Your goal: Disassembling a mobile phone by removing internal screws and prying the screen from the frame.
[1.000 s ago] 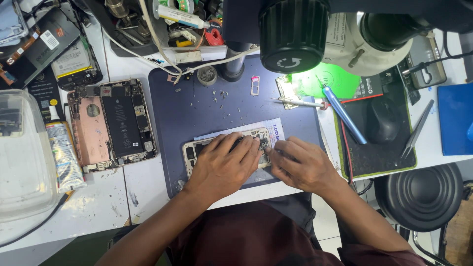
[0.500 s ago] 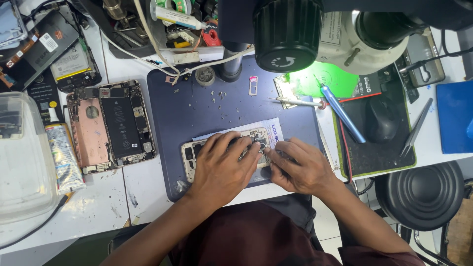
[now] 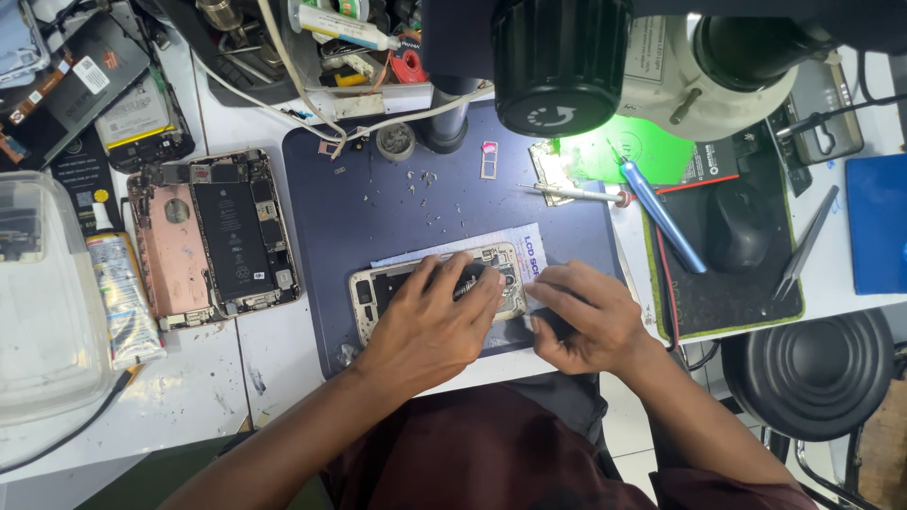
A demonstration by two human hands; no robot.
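Closest to the camera, both hands are down on the opened phone frame, which lies on the near part of the dark blue work mat, partly on top of a white paper packet. The left hand lies flat over the middle of the frame, fingers stretched out and pressing down on it, not curled around anything. The right hand sits at the frame's right end with its fingers bunched together — they seem to pinch something small at the edge, but I can't tell what, it's hidden under the knuckles. Compared with half a second ago, hardly anything differs: same hand poses, the phone frame in the same spot, just a tiny shift in the view.

Left of the mat, on the white bench, there's a second opened phone with its rose-coloured back shell and battery showing, and nearer left a glue tube next to a clear plastic box.

Further out on the mat — a screwdriver and a small circuit board by a green-lit patch. To the right, a blue-handled tool, a black mouse on its pad and tweezers. The microscope head hangs over the far side, with a cluttered tray to its left.
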